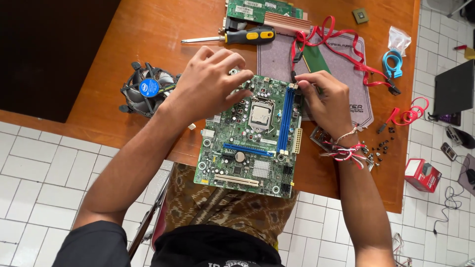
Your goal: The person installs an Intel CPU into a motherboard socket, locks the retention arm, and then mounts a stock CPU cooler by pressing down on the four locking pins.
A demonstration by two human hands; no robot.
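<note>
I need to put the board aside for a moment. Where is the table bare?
Bare wood lies left of the screwdriver, above the cooler fan. Right of the motherboard it is crowded: mat, red cables, screws.

Green motherboard (250, 138) (blue slots, silver socket) lies flat on the wooden table's near edge

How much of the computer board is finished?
The silver chip already sits in its socket on the motherboard. Right now the left hand steadies the board while the right hand works at the blue memory slots. The cooling fan and screwdriver lie unused alongside.
</note>
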